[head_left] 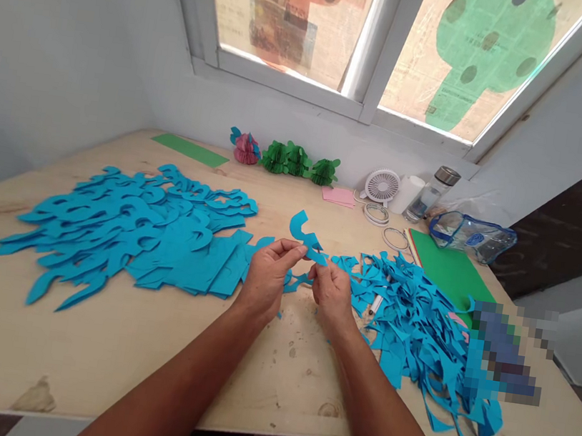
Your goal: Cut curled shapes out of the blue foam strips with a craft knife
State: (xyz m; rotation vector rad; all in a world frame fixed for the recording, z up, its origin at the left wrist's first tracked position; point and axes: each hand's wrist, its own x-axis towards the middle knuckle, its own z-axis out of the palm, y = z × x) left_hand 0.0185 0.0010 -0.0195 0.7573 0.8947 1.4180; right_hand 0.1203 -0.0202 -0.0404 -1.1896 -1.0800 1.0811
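A curved blue paper cut-out (310, 239) is held up over the middle of the table. My left hand (269, 273) pinches it between thumb and fingers near its middle. At its lower right end, the closed fingers of my right hand (333, 292) grip the same piece. Left of my hands lies a broad pile of curved blue cut-outs (123, 216), overlapping in layers. Stacked flat blue paper pieces (198, 263) sit between that pile and my left hand. Tangled blue paper scraps (417, 322) are heaped beside my right forearm, with a white marker-like stick (376, 304) among them.
Along the wall stand a pink paper ornament (247, 148), green paper ornaments (288, 159), a small fan (382, 185) and a water bottle (431, 194). Tape rolls (376, 214), a clear pouch (475, 237) and green sheets (451, 269) lie at right. The wooden table's front edge (240, 429) is near me.
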